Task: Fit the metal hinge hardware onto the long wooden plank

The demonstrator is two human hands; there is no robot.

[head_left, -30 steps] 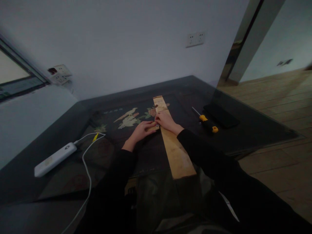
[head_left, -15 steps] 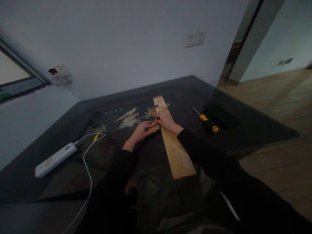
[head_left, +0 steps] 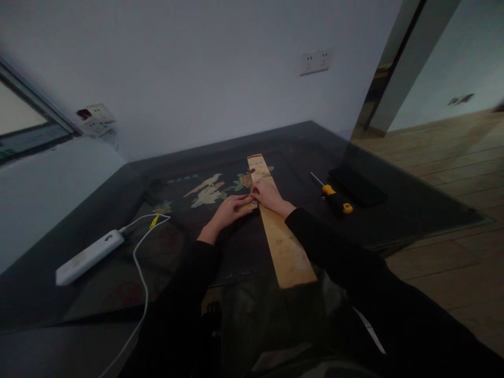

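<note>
A long wooden board lies lengthwise on the dark table, its near end reaching the table's front edge. Against the left side of the board, my left hand is closed on a small wooden block. My right hand rests over the board, fingertips pinched together where block and board meet. Whatever sits between those fingertips is too small and dim to make out. To the right of my right arm lies a screwdriver with a yellow and black handle.
A black flat case lies beyond the screwdriver. On the left, a white power strip trails a white cable towards me. The dark table carries a bird-and-flower picture and meets the wall at the back.
Both hands stay at the joint between block and board, with only a very slight shift of the fingers. The board and screwdriver lie as before.
</note>
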